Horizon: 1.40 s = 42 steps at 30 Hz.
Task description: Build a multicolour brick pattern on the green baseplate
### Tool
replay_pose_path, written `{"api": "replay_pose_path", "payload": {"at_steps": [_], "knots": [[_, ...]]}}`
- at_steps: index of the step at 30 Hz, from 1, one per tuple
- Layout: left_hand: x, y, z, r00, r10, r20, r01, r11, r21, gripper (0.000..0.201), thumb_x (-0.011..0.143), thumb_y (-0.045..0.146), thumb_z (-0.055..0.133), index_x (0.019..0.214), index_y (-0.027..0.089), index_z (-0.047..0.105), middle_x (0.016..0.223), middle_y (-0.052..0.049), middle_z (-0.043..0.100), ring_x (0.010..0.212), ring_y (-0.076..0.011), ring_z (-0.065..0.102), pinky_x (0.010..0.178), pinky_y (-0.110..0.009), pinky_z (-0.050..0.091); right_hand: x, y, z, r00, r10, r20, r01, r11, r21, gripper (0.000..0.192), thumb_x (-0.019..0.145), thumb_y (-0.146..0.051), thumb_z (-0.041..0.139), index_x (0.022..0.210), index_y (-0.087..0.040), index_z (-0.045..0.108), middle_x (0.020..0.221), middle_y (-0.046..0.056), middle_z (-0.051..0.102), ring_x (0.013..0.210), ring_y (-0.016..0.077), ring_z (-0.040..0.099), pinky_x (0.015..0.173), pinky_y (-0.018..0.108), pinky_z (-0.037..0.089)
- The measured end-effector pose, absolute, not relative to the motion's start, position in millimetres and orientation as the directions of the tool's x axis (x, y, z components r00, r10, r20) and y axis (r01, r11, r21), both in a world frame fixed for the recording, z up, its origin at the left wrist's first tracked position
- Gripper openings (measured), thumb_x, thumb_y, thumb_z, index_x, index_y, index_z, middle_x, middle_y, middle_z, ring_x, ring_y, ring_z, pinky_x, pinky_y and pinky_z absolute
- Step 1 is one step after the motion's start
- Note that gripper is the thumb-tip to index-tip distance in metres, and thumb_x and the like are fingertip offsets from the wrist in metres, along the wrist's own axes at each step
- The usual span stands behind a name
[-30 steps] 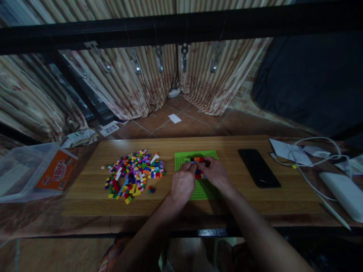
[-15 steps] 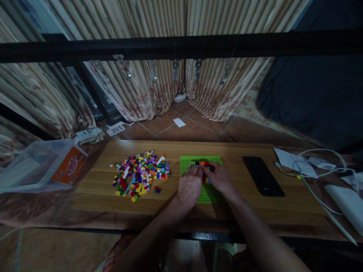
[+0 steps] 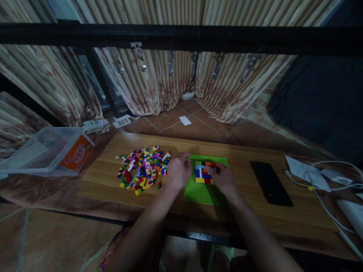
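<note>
Left hand (image 3: pixel 178 172) rests loosely curled at the left edge of the green baseplate (image 3: pixel 202 192), between it and the loose brick pile (image 3: pixel 143 170); whether it pinches a brick cannot be told. Right hand (image 3: pixel 225 179) lies on the baseplate, fingers bent against the right side of the small multicoloured brick block (image 3: pixel 202 173) built there. Baseplate sits mid-counter (image 3: pixel 113 181). Black phone (image 3: pixel 270 183) lies to the right, well apart.
</note>
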<state>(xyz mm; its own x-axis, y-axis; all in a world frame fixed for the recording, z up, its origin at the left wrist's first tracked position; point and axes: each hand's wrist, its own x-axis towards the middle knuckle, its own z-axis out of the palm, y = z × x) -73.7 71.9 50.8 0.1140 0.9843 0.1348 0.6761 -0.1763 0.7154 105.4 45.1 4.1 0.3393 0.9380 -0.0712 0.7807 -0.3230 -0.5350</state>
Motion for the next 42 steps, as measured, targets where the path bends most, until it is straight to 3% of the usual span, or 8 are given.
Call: {"api": "replay_pose_path", "payload": {"at_steps": [5,12,16,21,24,31,38,42], "knots": [[-104,76,56,0.098,0.987,0.129,0.694,-0.161,0.702,0.024,0.085,0.018,0.05,0.099,0.018,0.07,0.095,-0.007,0.072,0.082,-0.0162,0.065,0.077,-0.024,0.048,109,47,-1,0.342,0.937,-0.073,0.779,-0.326,-0.536,0.05,0.083,-0.057,0.051,0.103,-0.014,0.068,0.093,0.013,0.071,0.085,0.0266,0.067,0.071,0.034,0.047],[-171,86,64,0.233,0.972,-0.029,0.828,-0.182,0.531,0.021,0.078,0.014,0.052,0.07,0.015,0.071,0.062,-0.001,0.065,0.062,-0.0133,0.057,0.06,-0.021,0.04,114,46,-2,0.302,0.949,-0.086,0.778,-0.298,-0.553,0.052,0.081,-0.061,0.05,0.1,-0.015,0.068,0.09,0.012,0.072,0.081,0.0257,0.066,0.068,0.034,0.047],[-185,85,60,0.237,0.97,-0.046,0.836,-0.18,0.518,0.019,0.075,0.014,0.054,0.07,0.016,0.072,0.067,-0.004,0.068,0.066,-0.0156,0.061,0.064,-0.023,0.043,112,43,2,0.29,0.954,-0.075,0.801,-0.285,-0.526,0.055,0.083,-0.062,0.044,0.101,-0.015,0.068,0.09,0.013,0.071,0.08,0.0264,0.066,0.067,0.034,0.046],[-187,91,52,0.179,0.982,-0.066,0.866,-0.125,0.484,0.026,0.07,0.01,0.054,0.084,0.018,0.074,0.082,-0.006,0.073,0.079,-0.0186,0.066,0.074,-0.026,0.048,112,43,3,0.264,0.961,-0.082,0.821,-0.269,-0.504,0.057,0.084,-0.063,0.041,0.103,-0.016,0.068,0.091,0.013,0.071,0.081,0.0271,0.065,0.069,0.035,0.045],[-189,94,50,0.135,0.987,-0.091,0.9,-0.083,0.429,0.033,0.066,0.007,0.055,0.089,0.019,0.074,0.09,-0.006,0.074,0.087,-0.0207,0.067,0.082,-0.029,0.049,113,42,2,0.243,0.967,-0.074,0.831,-0.247,-0.499,0.057,0.084,-0.063,0.04,0.102,-0.015,0.067,0.089,0.013,0.07,0.08,0.0265,0.065,0.069,0.035,0.045],[-186,90,50,0.197,0.975,-0.099,0.939,-0.158,0.304,0.038,0.066,0.007,0.054,0.096,0.021,0.073,0.101,-0.006,0.072,0.098,-0.0212,0.065,0.09,-0.03,0.049,109,34,7,0.214,0.972,-0.098,0.821,-0.233,-0.521,0.057,0.083,-0.062,0.043,0.107,-0.016,0.065,0.094,0.013,0.07,0.083,0.0268,0.066,0.071,0.034,0.046],[-177,88,49,0.149,0.982,-0.12,0.972,-0.123,0.202,0.036,0.071,0.009,0.052,0.102,0.019,0.069,0.101,-0.009,0.07,0.098,-0.0229,0.065,0.087,-0.032,0.05,97,25,10,0.179,0.977,-0.112,0.834,-0.211,-0.51,0.058,0.086,-0.061,0.04,0.114,-0.014,0.06,0.099,0.014,0.069,0.089,0.0277,0.065,0.077,0.036,0.047],[-174,89,50,0.142,0.98,-0.14,0.969,-0.108,0.223,0.038,0.071,0.009,0.052,0.104,0.019,0.068,0.104,-0.009,0.07,0.099,-0.0237,0.065,0.088,-0.032,0.05,98,23,7,0.159,0.984,-0.08,0.846,-0.177,-0.503,0.057,0.087,-0.059,0.04,0.115,-0.014,0.06,0.103,0.015,0.068,0.091,0.0274,0.065,0.079,0.037,0.047]]}}
